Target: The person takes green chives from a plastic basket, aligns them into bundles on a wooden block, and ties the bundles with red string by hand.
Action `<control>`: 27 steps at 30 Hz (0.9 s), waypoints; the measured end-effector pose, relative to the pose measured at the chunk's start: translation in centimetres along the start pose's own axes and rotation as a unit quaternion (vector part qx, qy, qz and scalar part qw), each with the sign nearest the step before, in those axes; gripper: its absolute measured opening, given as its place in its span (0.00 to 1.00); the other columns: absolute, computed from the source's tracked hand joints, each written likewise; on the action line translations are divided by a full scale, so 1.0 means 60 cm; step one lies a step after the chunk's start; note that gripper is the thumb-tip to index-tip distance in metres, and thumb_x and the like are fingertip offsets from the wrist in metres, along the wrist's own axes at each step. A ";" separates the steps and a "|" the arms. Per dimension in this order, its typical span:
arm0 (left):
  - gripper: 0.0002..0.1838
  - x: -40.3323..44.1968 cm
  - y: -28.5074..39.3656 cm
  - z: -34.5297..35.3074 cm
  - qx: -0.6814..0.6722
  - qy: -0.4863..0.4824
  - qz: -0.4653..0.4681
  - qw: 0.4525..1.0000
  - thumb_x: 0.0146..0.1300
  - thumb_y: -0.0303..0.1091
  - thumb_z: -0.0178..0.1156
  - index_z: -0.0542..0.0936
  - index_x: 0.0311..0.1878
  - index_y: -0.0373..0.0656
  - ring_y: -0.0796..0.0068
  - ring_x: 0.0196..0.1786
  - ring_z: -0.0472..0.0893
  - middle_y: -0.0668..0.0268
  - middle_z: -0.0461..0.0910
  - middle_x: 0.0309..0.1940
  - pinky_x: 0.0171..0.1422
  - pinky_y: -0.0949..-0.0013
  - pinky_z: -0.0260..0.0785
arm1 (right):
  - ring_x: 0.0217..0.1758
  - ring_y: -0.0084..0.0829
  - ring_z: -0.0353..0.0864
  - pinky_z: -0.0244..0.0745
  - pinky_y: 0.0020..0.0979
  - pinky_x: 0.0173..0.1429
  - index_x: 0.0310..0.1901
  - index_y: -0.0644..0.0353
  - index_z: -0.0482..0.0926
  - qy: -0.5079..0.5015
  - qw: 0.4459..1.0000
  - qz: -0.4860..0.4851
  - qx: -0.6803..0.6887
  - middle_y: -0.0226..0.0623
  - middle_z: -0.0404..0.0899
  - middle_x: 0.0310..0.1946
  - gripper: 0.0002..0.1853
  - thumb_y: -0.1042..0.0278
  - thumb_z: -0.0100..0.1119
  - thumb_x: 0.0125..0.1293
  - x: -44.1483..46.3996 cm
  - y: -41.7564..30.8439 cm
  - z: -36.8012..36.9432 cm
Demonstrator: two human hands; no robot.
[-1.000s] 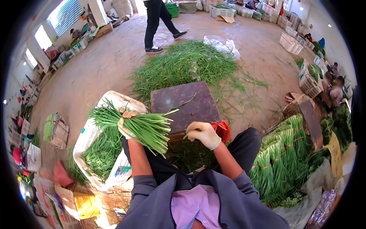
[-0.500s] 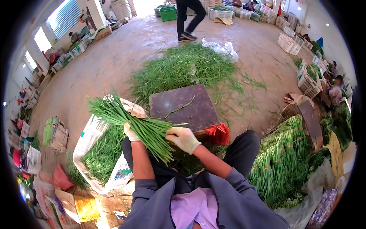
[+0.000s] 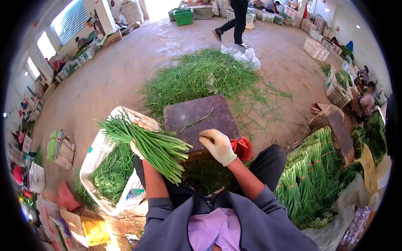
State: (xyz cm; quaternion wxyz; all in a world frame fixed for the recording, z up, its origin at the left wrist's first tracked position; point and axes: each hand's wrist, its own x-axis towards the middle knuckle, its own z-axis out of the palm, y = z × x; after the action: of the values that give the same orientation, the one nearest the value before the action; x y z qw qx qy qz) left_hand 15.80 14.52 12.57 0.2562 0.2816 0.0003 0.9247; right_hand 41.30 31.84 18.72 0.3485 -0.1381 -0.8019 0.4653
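My left hand (image 3: 135,147), in a pale glove, is closed around a bunch of long green chive-like stalks (image 3: 153,148). The bunch slants across my left knee, with leafy tips up to the left and pale cut ends towards the right. My right hand (image 3: 218,146), also gloved, is over the near right part of a dark board (image 3: 197,119), apart from the bunch. Its fingers are loosely bent and no stalk shows in them. One loose stalk (image 3: 197,120) lies on the board. Red ties (image 3: 241,148) hang at its right corner, beside my right hand.
A white crate (image 3: 90,161) holding greens stands at my left. Beyond the board a heap of loose greens (image 3: 197,77) covers the floor near a white plastic bag (image 3: 247,58). Tied bundles (image 3: 310,171) stand at my right. A person (image 3: 239,21) walks behind the heap.
My right hand has left the cut ends of the bunch and moved right, over the board's edge. The bunch has stayed in my left hand. The walking person has moved right.
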 end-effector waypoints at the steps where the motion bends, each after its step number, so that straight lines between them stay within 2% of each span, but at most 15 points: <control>1: 0.37 0.001 -0.007 0.005 -0.007 -0.007 -0.010 1.000 0.65 0.38 0.62 0.61 0.74 0.39 0.62 0.64 0.75 0.57 0.73 0.63 0.72 0.56 0.66 | 0.43 0.40 0.85 0.79 0.34 0.48 0.46 0.62 0.82 -0.006 1.000 0.006 -0.004 0.42 0.83 0.41 0.12 0.67 0.67 0.63 0.016 0.007 0.004; 4: 0.36 0.002 -0.022 0.009 -0.020 -0.034 -0.041 0.998 0.65 0.38 0.63 0.62 0.73 0.38 0.61 0.63 0.75 0.57 0.73 0.61 0.71 0.57 0.67 | 0.49 0.41 0.84 0.78 0.35 0.51 0.52 0.62 0.80 -0.022 1.000 -0.003 -0.005 0.44 0.82 0.48 0.18 0.62 0.67 0.64 0.040 0.044 0.029; 5: 0.36 0.004 -0.026 0.008 -0.019 -0.044 -0.053 0.997 0.65 0.38 0.63 0.62 0.73 0.38 0.61 0.62 0.76 0.57 0.73 0.60 0.70 0.57 0.68 | 0.58 0.45 0.81 0.75 0.37 0.59 0.61 0.61 0.75 -0.069 0.997 0.012 0.012 0.47 0.80 0.55 0.25 0.55 0.63 0.68 0.043 0.058 0.036; 9: 0.35 0.007 -0.039 0.012 -0.025 -0.089 -0.107 0.990 0.65 0.37 0.64 0.63 0.72 0.38 0.60 0.61 0.76 0.57 0.74 0.58 0.69 0.57 0.70 | 0.68 0.43 0.74 0.66 0.36 0.70 0.69 0.62 0.66 -0.182 0.976 0.047 0.107 0.51 0.75 0.64 0.30 0.51 0.54 0.74 0.040 0.083 0.078; 12: 0.34 -0.006 -0.065 0.033 -0.107 -0.030 -0.104 0.988 0.66 0.33 0.64 0.63 0.72 0.36 0.58 0.59 0.77 0.57 0.73 0.58 0.65 0.58 0.73 | 0.68 0.38 0.74 0.66 0.34 0.70 0.70 0.61 0.65 -0.267 0.953 0.069 0.126 0.48 0.76 0.63 0.27 0.56 0.50 0.77 0.024 0.100 0.095; 13: 0.33 -0.010 -0.066 0.040 -0.105 -0.019 -0.117 0.987 0.66 0.32 0.64 0.64 0.71 0.36 0.58 0.59 0.77 0.57 0.72 0.59 0.65 0.58 0.73 | 0.63 0.37 0.78 0.69 0.34 0.67 0.65 0.64 0.71 -0.247 0.962 0.040 0.113 0.47 0.80 0.57 0.23 0.59 0.50 0.76 0.016 0.103 0.098; 15: 0.32 -0.010 -0.071 0.051 -0.111 -0.038 -0.130 0.985 0.66 0.32 0.64 0.65 0.71 0.36 0.57 0.61 0.76 0.57 0.72 0.60 0.67 0.57 0.72 | 0.58 0.38 0.80 0.71 0.34 0.64 0.60 0.65 0.75 -0.281 0.952 0.054 0.105 0.48 0.82 0.53 0.20 0.60 0.52 0.74 0.010 0.115 0.093; 16: 0.35 -0.012 -0.069 0.025 -0.072 -0.032 -0.133 0.988 0.62 0.36 0.66 0.66 0.70 0.38 0.62 0.57 0.75 0.61 0.71 0.54 0.65 0.60 0.70 | 0.54 0.39 0.82 0.73 0.35 0.61 0.55 0.66 0.78 -0.313 0.943 0.066 0.096 0.49 0.83 0.49 0.18 0.60 0.53 0.73 0.012 0.114 0.087; 17: 0.37 -0.015 -0.068 -0.001 -0.032 -0.026 -0.137 0.990 0.57 0.39 0.69 0.68 0.69 0.40 0.67 0.53 0.73 0.66 0.70 0.48 0.63 0.62 0.67 | 0.46 0.36 0.83 0.74 0.34 0.56 0.48 0.67 0.81 -0.270 0.953 0.077 0.113 0.47 0.85 0.40 0.16 0.62 0.54 0.72 0.006 0.110 0.081; 18: 0.39 -0.011 -0.083 0.009 -0.016 -0.080 -0.143 0.986 0.54 0.42 0.70 0.69 0.69 0.42 0.70 0.49 0.71 0.69 0.68 0.43 0.60 0.64 0.65 | 0.45 0.34 0.83 0.74 0.33 0.56 0.46 0.67 0.82 -0.236 0.959 0.096 0.121 0.44 0.86 0.39 0.16 0.61 0.53 0.73 0.006 0.119 0.082; 19: 0.41 -0.016 -0.099 0.042 0.003 -0.022 -0.130 0.991 0.48 0.44 0.71 0.70 0.67 0.45 0.73 0.44 0.65 0.71 0.62 0.39 0.58 0.65 0.61 | 0.47 0.33 0.82 0.74 0.33 0.58 0.49 0.68 0.81 -0.234 0.949 0.150 0.149 0.43 0.85 0.43 0.17 0.61 0.53 0.73 0.008 0.116 0.077; 21: 0.41 -0.029 -0.118 0.089 0.028 0.024 -0.134 0.990 0.49 0.41 0.71 0.69 0.68 0.45 0.69 0.54 0.69 0.69 0.70 0.48 0.64 0.59 0.63 | 0.50 0.32 0.81 0.73 0.33 0.59 0.52 0.68 0.79 -0.236 0.934 0.203 0.175 0.43 0.85 0.46 0.18 0.60 0.53 0.73 0.008 0.112 0.081; 23: 0.41 -0.036 -0.119 0.079 0.029 0.039 -0.143 0.989 0.49 0.40 0.71 0.68 0.69 0.45 0.67 0.57 0.71 0.68 0.72 0.51 0.66 0.57 0.64 | 0.61 0.34 0.76 0.69 0.33 0.66 0.63 0.70 0.71 -0.201 0.932 0.152 0.262 0.46 0.78 0.58 0.25 0.58 0.53 0.74 -0.004 0.110 0.102; 24: 0.41 -0.041 -0.120 0.053 0.026 0.035 -0.164 0.985 0.50 0.39 0.71 0.67 0.69 0.45 0.65 0.56 0.74 0.66 0.74 0.52 0.66 0.55 0.66 | 0.70 0.38 0.68 0.64 0.33 0.71 0.73 0.71 0.57 -0.234 0.934 0.169 0.212 0.52 0.70 0.66 0.39 0.54 0.59 0.70 -0.011 0.113 0.113; 27: 0.40 -0.054 -0.124 -0.013 0.053 0.071 -0.197 0.976 0.53 0.37 0.70 0.66 0.69 0.44 0.63 0.51 0.78 0.63 0.77 0.50 0.64 0.54 0.70 | 0.69 0.42 0.71 0.66 0.35 0.70 0.75 0.73 0.43 -0.227 0.942 0.184 0.168 0.60 0.69 0.66 0.61 0.49 0.76 0.54 -0.039 0.095 0.129</control>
State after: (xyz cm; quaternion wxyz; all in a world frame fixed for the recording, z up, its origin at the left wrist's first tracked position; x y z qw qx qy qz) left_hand 21.21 19.57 9.15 0.4178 0.2228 0.1228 0.8722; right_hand 37.08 28.55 10.40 0.0840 -0.1135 -0.7304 0.6682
